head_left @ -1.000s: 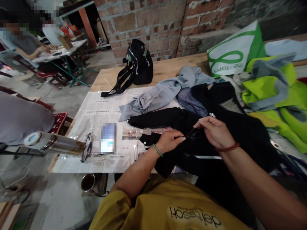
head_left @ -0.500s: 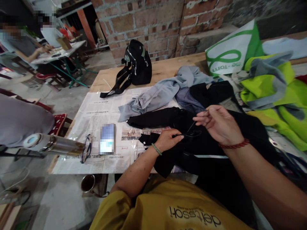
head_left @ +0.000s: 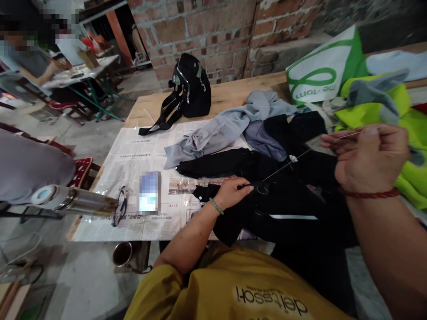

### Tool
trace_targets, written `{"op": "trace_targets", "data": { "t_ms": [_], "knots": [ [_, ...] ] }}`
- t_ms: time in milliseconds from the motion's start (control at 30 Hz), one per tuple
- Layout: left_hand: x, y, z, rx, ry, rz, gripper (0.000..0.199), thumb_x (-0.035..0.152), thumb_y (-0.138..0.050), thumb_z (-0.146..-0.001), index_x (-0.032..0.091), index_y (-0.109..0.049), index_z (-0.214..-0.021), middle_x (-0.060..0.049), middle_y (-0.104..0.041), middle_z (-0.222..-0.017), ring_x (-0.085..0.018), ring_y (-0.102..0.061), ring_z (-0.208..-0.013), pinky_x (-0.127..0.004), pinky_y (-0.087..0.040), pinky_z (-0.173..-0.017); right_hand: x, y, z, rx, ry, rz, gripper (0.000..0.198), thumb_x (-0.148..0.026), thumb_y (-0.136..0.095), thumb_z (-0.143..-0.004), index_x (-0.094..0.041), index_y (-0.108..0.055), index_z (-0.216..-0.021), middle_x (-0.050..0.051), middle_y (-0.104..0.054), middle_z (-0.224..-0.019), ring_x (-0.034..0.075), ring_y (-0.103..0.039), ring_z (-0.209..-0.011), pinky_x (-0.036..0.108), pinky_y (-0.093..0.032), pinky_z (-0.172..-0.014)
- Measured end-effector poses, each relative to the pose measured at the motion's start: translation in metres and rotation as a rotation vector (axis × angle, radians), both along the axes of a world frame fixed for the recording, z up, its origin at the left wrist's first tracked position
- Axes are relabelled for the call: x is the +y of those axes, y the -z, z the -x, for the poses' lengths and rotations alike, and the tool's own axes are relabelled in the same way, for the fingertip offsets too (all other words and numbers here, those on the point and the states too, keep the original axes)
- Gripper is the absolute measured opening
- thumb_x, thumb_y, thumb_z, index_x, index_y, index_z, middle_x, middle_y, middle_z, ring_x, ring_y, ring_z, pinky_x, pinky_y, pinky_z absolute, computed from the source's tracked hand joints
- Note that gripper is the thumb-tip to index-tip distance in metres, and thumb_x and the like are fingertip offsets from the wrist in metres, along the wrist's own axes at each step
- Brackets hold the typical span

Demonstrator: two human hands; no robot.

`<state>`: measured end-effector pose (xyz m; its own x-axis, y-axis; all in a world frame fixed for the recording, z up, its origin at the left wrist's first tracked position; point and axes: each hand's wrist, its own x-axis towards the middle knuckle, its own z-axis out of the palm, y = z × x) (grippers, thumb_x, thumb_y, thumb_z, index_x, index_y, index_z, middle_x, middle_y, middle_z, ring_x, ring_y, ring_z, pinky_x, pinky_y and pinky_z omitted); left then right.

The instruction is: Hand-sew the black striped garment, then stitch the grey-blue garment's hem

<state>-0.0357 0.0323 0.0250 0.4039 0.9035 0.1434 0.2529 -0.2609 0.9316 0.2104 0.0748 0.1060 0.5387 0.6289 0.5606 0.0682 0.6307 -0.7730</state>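
A black garment (head_left: 283, 209) is spread at the near edge of the counter (head_left: 230, 95). It is pinned by the left hand (head_left: 231, 192), whose fingers are pinched shut on the fabric, forearm angled in from seven o'clock. A taut thread (head_left: 287, 163) is drawn from that spot toward two o'clock by the raised right hand (head_left: 370, 155), closed around its end, wrist bent. Farther off at eleven o'clock, a black bag (head_left: 191, 86) is stood.
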Motion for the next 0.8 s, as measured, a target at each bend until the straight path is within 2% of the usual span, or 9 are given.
{"op": "trace_targets", "data": {
  "t_ms": [167, 333, 533, 800],
  "knots": [
    [0.001, 0.001, 0.001, -0.005, -0.002, -0.02, 0.019, 0.03, -0.056, -0.078, 0.013, -0.065, -0.075, -0.001, -0.062, -0.071, -0.011, -0.054, -0.068, -0.021, -0.041, -0.067, 0.002, -0.001, -0.012, -0.009, 0.133, -0.037, 0.004, -0.025, -0.046, -0.083, -0.021, -0.047, -0.083, -0.001, -0.063, -0.059, 0.016, -0.063, -0.05, 0.028, -0.046, -0.04],
    [0.001, 0.001, 0.001, 0.003, -0.02, -0.034, 0.018, 0.029, -0.057, -0.078, 0.014, -0.065, -0.074, -0.001, -0.063, -0.07, -0.011, -0.055, -0.069, -0.022, -0.042, -0.069, 0.005, -0.006, -0.023, -0.014, 0.24, -0.096, 0.006, -0.025, -0.05, -0.079, -0.022, -0.045, -0.076, -0.002, -0.057, -0.056, 0.015, -0.061, -0.048, 0.03, -0.044, -0.041],
    [0.002, -0.001, 0.001, 0.028, -0.02, -0.034, 0.018, 0.029, -0.057, -0.078, 0.014, -0.066, -0.074, -0.001, -0.064, -0.071, -0.012, -0.055, -0.07, -0.022, -0.043, -0.069, 0.008, -0.005, -0.035, -0.033, 0.294, -0.113, 0.007, -0.027, -0.048, -0.076, -0.023, -0.042, -0.077, -0.001, -0.056, -0.057, 0.015, -0.06, -0.048, 0.034, -0.046, -0.045],
    [0.003, -0.002, 0.006, 0.064, 0.0, -0.034, 0.016, 0.026, -0.057, -0.077, 0.014, -0.068, -0.079, -0.002, -0.066, -0.076, -0.012, -0.058, -0.072, -0.022, -0.044, -0.072, 0.017, -0.001, -0.047, 0.015, 0.33, -0.064, 0.003, -0.024, -0.043, -0.076, -0.024, -0.041, -0.077, -0.002, -0.055, -0.053, 0.016, -0.059, -0.047, 0.031, -0.043, -0.04]
  ]
}}
